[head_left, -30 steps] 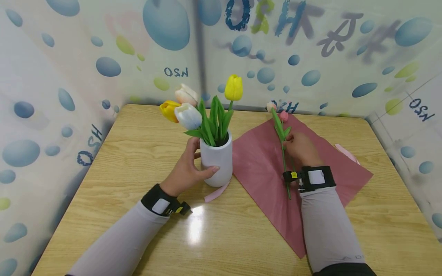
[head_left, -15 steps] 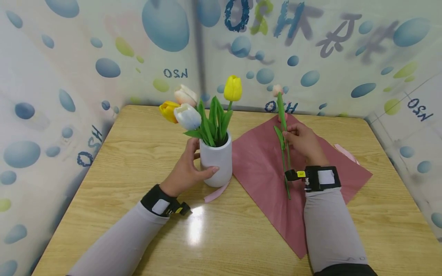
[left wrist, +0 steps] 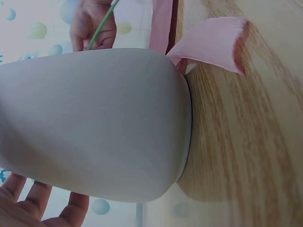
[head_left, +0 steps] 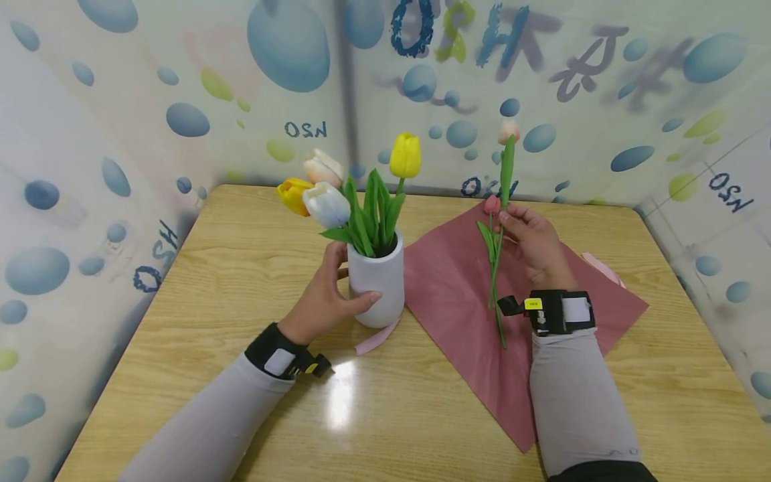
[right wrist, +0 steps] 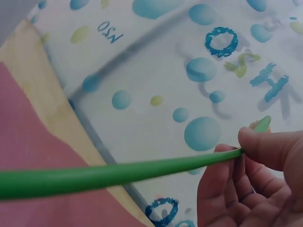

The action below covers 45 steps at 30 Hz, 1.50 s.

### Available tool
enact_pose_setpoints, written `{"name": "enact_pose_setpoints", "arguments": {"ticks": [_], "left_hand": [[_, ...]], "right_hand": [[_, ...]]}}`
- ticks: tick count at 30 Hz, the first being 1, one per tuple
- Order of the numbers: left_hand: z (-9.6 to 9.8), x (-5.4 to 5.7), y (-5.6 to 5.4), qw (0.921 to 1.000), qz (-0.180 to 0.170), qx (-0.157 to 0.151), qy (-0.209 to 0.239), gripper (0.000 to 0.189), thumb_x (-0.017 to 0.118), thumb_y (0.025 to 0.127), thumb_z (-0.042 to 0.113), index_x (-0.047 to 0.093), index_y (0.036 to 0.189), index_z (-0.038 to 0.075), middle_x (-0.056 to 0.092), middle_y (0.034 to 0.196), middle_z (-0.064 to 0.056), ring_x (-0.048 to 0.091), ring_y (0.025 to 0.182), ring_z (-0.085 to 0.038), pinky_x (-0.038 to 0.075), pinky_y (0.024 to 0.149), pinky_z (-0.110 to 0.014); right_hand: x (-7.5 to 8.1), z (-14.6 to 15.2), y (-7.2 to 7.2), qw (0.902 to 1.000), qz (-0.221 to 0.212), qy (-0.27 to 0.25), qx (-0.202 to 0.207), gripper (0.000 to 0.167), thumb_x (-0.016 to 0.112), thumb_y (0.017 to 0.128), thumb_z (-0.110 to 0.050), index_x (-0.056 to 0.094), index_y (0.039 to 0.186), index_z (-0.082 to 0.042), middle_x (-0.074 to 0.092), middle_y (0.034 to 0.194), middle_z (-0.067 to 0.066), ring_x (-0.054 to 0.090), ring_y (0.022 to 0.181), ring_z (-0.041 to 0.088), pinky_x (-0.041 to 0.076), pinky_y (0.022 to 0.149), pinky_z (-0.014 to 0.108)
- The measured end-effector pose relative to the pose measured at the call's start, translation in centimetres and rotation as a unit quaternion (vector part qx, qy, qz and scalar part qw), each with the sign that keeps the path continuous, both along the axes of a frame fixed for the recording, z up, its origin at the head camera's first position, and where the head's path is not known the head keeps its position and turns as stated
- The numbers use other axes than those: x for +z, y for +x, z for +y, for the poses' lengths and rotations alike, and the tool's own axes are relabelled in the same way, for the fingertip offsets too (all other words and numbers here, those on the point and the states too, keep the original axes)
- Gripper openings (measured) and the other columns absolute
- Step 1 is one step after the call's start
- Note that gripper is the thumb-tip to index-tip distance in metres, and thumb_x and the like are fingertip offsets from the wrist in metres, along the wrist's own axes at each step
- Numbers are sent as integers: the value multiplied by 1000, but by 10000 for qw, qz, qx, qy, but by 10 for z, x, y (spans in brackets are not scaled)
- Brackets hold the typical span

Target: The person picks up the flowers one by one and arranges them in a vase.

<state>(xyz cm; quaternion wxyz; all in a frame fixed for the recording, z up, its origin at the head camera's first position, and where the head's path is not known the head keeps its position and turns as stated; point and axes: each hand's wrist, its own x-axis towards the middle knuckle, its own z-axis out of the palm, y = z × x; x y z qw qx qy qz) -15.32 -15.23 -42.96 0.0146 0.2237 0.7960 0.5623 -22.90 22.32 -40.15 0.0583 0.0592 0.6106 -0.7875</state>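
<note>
My left hand holds the side of a white vase, thumb across its front and fingers behind; the vase stands upright on the table. In it are a yellow tulip, an orange-yellow one, a white one and a pale pink one, with green leaves. My right hand pinches the green stem of a light pink tulip between thumb and fingers, raised upright over the paper. A darker pink tulip lies on the paper just left of that hand.
A dusty-rose sheet of wrapping paper covers the table's right middle. A pink ribbon end sticks out by the vase's base, and another ribbon lies at the paper's right edge. A patterned wall stands behind the wooden table.
My right hand has lifted the light pink tulip off the paper and moved it slightly right, apart from the darker pink one. The left hand stays on the vase.
</note>
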Motion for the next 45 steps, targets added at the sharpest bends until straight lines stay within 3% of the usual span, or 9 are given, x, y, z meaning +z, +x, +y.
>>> {"name": "enact_pose_setpoints", "arguments": {"ticks": [3, 8, 14, 22, 45], "left_hand": [[0, 0, 0, 10000, 16, 2, 0, 84, 83, 87, 13, 27, 150, 17, 44, 151, -5, 45, 136, -29, 39, 113, -65], [1, 0, 0, 10000, 30, -11, 19, 85, 82, 87, 13, 26, 151, 17, 44, 151, -5, 45, 136, -28, 39, 113, -65], [1, 0, 0, 10000, 32, -6, -5, 85, 82, 87, 13, 26, 151, 18, 44, 151, -4, 45, 135, -27, 38, 113, -65], [1, 0, 0, 10000, 31, 20, -46, 86, 82, 87, 13, 26, 152, 18, 44, 151, -5, 45, 136, -27, 38, 114, -65], [1, -1, 0, 10000, 78, -7, -26, 84, 82, 87, 13, 27, 151, 16, 44, 151, -6, 45, 135, -28, 39, 113, -65]], "right_hand": [[1, -1, 1, 9963, 199, -793, 247, 12, 65, 102, -15, 71, 112, -9, 78, 96, -2, 72, 83, 9, 59, 72, 22], [3, -3, 1, 9787, 377, -1903, 677, 18, 58, 105, -7, 73, 113, -3, 80, 103, 5, 74, 83, 12, 61, 74, 24], [2, -4, 1, 9622, 429, -2566, 811, 21, 51, 107, -2, 71, 111, 1, 79, 106, 11, 76, 90, 16, 62, 80, 26], [3, -3, 3, 9579, 342, -2791, 587, 17, 51, 106, -2, 67, 100, -3, 79, 100, 9, 75, 86, 18, 63, 77, 28], [5, -12, 4, 9553, 357, -2910, 377, 11, 55, 105, -2, 63, 99, -3, 73, 97, 9, 73, 85, 17, 61, 73, 27]]}}
